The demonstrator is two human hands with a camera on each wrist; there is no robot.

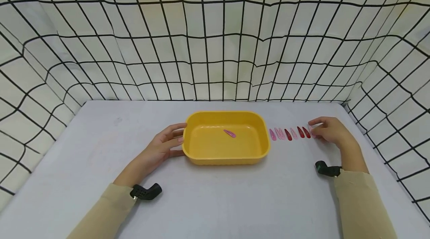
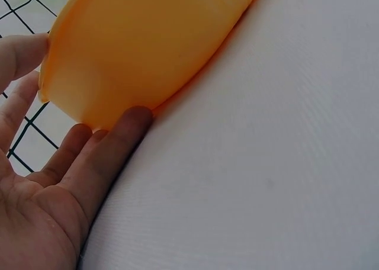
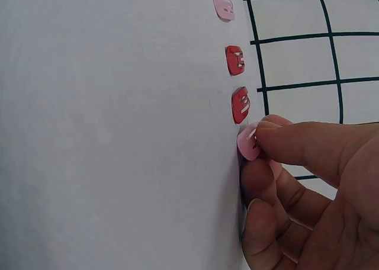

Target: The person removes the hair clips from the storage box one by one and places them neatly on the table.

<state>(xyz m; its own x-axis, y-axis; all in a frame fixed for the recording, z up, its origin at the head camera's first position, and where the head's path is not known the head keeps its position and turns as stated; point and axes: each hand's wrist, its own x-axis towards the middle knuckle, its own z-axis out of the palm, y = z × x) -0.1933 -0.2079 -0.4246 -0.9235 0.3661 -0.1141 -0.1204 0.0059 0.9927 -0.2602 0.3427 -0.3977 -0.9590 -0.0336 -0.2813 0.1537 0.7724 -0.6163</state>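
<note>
A yellow plastic tray [image 1: 226,160] sits mid-table with one pink hair clip [image 1: 230,133] lying inside. My left hand [image 1: 166,142] touches the tray's left end, its fingers fairly straight against the rim and outer wall. Right of the tray, several snap hair clips form a row: a deep pink clip [image 1: 273,134], paler pink ones, and red ones such as the red clip [image 1: 288,135]. At the row's right end my right hand [image 1: 330,131] pinches a light pink hair clip [image 3: 247,144] between thumb and finger, close to the table. The nearest red clip [image 3: 240,105] lies just beside it.
The white table [image 1: 221,201] carries the tray and clips. White walls with a black wire grid [image 1: 215,37] rise behind the table and at both sides. A black wrist camera [image 1: 146,191] sits by the left cuff, another black wrist camera [image 1: 327,169] by the right.
</note>
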